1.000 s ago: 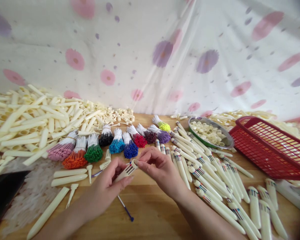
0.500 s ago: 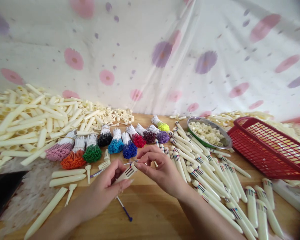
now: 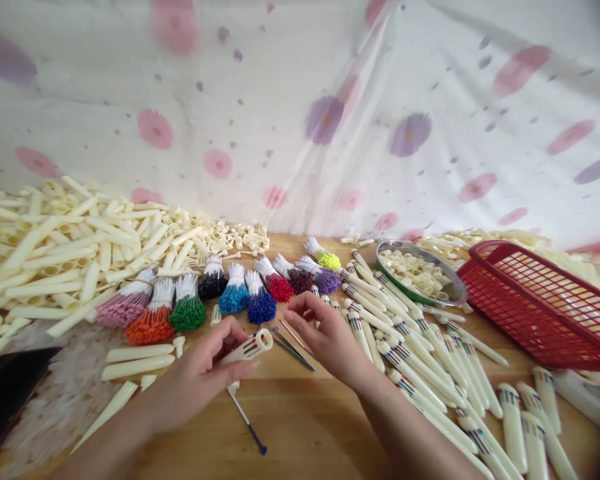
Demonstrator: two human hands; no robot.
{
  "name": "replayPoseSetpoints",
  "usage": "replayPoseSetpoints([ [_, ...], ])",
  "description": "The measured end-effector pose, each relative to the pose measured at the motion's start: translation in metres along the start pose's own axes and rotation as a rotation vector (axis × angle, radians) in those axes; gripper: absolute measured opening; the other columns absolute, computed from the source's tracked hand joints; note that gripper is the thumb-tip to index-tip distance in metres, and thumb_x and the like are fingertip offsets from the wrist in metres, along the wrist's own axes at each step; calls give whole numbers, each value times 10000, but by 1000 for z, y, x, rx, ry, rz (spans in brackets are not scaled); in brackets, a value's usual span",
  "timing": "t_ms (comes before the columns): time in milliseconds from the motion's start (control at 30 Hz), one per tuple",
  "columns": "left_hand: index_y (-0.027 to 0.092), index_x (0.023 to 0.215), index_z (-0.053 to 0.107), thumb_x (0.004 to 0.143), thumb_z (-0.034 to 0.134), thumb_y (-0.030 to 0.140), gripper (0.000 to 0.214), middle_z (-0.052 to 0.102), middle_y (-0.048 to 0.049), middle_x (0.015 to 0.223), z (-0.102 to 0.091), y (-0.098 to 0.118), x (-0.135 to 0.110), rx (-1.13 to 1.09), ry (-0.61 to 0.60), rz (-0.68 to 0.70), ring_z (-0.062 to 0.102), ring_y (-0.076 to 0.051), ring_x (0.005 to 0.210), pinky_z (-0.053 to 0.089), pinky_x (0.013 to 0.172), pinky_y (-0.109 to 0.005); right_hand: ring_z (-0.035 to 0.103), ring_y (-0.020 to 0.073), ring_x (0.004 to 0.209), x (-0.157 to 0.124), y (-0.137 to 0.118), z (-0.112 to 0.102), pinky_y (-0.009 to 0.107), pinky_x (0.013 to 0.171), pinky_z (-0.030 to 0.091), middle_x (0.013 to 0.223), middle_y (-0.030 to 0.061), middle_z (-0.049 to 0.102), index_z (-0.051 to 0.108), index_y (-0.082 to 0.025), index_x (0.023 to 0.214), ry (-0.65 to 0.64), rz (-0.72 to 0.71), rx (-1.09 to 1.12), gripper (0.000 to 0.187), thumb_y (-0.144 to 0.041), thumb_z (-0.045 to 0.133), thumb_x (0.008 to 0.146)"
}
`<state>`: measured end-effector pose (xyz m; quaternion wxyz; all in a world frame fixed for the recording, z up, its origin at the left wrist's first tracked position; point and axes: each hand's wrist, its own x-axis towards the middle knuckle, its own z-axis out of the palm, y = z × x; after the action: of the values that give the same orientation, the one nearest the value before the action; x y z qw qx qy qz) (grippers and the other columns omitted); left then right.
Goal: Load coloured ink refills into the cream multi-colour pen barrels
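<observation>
Pale sheeting printed with pink and purple flowers [image 3: 260, 87] hangs behind the wooden table [image 3: 315, 427], whose top runs right up to its lower edge. From where I stand, the person's left hand [image 3: 205, 370] is closed around a cream plastic pen barrel with dark slots around its end [image 3: 247, 348], thumb along the near side and fingers curled over the far side. That barrel is tilted above the middle of the table, its round end pointing up and to the right, with spots of colour showing in the opening. Across from it, the right hand [image 3: 327, 337] is apart from the barrel, fingers loosely bent with a gap between thumb and forefinger, and I see nothing gripped in it. Slim dark tweezers [image 3: 295, 351] lie just beside that hand, and a thin white rod with a blue tip [image 3: 247, 421] lies nearer the person. Beyond the hands sit bundles of white rods with coloured tips, the dark blue bundle [image 3: 261, 303] among them. Cream tubes [image 3: 55, 257] are heaped on the left; cream pens with coloured strips [image 3: 420, 353] spread over the right, near a round metal bowl of small cream parts [image 3: 459, 291] and a tilted red plastic lattice basket [image 3: 545, 313].
</observation>
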<state>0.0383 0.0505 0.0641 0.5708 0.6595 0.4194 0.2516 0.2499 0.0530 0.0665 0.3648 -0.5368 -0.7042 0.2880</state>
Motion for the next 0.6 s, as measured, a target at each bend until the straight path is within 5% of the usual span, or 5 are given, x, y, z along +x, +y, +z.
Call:
replayPoseSetpoints([
  [133,211,824,591,739,660,283,131,581,-1,793,-20,0,1,3,-31,65,541,-177,755,428,695,-282,585,212,805,2,17,3,271,655,407,836,63,644,596,-172,846,-359,-29,-682,183,-325,646,759],
  [233,211,815,625,714,692,257,130,628,-24,817,-31,-5,2,15,-19,112,568,-195,781,435,729,-305,591,266,879,1,25,15,303,686,428,921,115,650,597,-145,911,-454,-23,-849,215,-294,644,763],
  [400,205,822,658,700,719,291,161,664,-40,822,-37,-16,5,-63,-86,145,596,-195,781,448,730,-307,602,247,869,4,29,26,292,677,426,908,122,653,573,-143,891,-410,-22,-850,121,-87,481,835],
  [533,183,825,672,677,740,326,216,658,-35,800,-38,-26,10,-143,-139,155,593,-180,757,455,706,-288,613,183,681,3,17,7,252,584,415,764,59,650,502,-158,935,-284,9,-768,107,-135,403,900],
  [600,177,839,684,672,737,366,258,655,-38,804,-39,-28,11,-173,-169,158,590,-180,759,458,699,-278,604,162,689,-1,5,-8,244,595,424,807,49,645,475,-168,970,-133,-129,-612,104,-138,399,905],
])
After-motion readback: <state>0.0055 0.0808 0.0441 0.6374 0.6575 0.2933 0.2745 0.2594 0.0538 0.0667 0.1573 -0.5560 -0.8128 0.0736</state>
